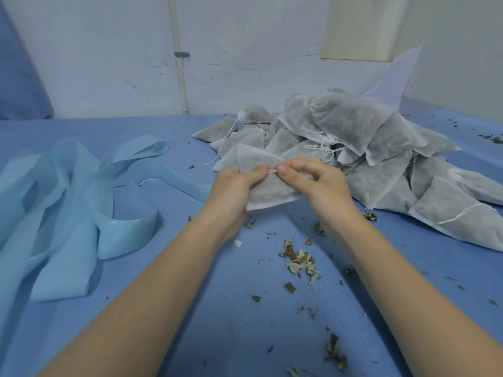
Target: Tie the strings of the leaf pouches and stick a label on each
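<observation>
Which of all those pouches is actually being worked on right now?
The pouch lifted in front of the pile: left hand and right hand pinch its string between their fingertips. The others lie untouched on the blue table.

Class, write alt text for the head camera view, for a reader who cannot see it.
Two bare hands hold a leaf pouch above a blue table, the left hand and right hand pinching its string between them. A pile of pouches lies behind on the right, light blue strips on the left, spilled leaf bits near.
</observation>
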Tool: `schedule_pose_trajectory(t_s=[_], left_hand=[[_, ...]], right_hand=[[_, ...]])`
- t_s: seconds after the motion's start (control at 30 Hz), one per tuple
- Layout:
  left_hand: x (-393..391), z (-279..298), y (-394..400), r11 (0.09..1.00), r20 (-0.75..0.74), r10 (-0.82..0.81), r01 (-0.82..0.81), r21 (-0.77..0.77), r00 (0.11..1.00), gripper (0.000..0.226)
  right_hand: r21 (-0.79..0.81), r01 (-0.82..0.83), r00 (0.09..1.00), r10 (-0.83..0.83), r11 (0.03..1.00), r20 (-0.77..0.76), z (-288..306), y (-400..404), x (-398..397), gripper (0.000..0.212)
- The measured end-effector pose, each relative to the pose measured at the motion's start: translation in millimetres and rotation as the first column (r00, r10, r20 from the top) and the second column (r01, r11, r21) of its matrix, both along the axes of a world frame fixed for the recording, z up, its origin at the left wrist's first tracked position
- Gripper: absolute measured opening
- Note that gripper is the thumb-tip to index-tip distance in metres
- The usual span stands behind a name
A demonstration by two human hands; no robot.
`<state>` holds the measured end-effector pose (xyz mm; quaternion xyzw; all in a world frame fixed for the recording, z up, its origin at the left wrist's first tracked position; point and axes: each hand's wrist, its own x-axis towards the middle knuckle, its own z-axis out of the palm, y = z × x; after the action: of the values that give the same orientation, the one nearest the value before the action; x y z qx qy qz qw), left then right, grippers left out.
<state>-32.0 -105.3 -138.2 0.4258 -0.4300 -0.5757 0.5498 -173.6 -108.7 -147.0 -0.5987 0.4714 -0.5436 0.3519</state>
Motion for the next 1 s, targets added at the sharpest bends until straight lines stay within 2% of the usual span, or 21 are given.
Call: schedule_pose_trajectory(t_s=[0.13,0.3,0.37,0.43,0.47,0.53,0.7,0.83,0.9,0.97,1.0], left_hand=[[9,7,-2,0.997,-0.071,0.062,-0.060,0.040,0.995,0.011],[14,8,-5,0.995,0.013,0.101,-0.102,0.006,0.995,0.013],[14,8,-5,0.997,-0.009,0.069,-0.069,0.026,0.998,0.012],[14,8,-4,1.000,-0.049,0.005,-0.004,0.017,0.999,0.025],[14,7,-3,1.000,-0.035,-0.024,0.024,-0.006,0.999,0.032],[14,5,-3,0.998,0.029,-0.032,0.034,-0.057,0.999,0.033],[19,5,-6,0.998,0.054,0.061,-0.059,-0.035,0.997,0.010],[26,11,-16,0.967,0.005,0.252,-0.252,0.025,0.968,0.010],[33,14,-21,0.923,0.003,0.379,-0.379,0.073,0.925,0.011],[41,14,-25,0.886,-0.003,0.456,-0.454,0.096,0.890,0.006],[44,13,-26,0.874,-0.010,0.478,-0.475,0.108,0.878,0.006]], right_hand=[[-0.005,0.011,0.999,-0.011,1.000,0.047,0,-2,4,0.005],[-0.051,-0.003,0.999,0.006,0.999,0.043,1,-1,10,0.008],[-0.047,-0.002,0.999,0.004,0.999,0.040,1,-1,14,0.009],[-0.058,0.010,0.999,-0.007,0.998,0.047,0,0,16,0.006],[-0.066,0.015,0.999,-0.012,0.998,0.048,0,0,17,0.005],[-0.070,0.017,0.999,-0.015,0.997,0.037,1,0,19,0.006],[-0.086,0.017,1.000,-0.017,0.996,-0.002,2,-2,21,0.010],[-0.006,0.059,0.993,-0.058,0.998,0.099,-1,-14,20,0.023],[0.007,0.082,0.996,-0.082,0.997,0.017,-6,-20,21,0.027],[-0.010,0.068,0.968,-0.069,0.998,-0.241,-14,-27,22,0.030],[-0.003,0.045,0.922,-0.043,0.999,-0.385,-16,-29,23,0.033]])
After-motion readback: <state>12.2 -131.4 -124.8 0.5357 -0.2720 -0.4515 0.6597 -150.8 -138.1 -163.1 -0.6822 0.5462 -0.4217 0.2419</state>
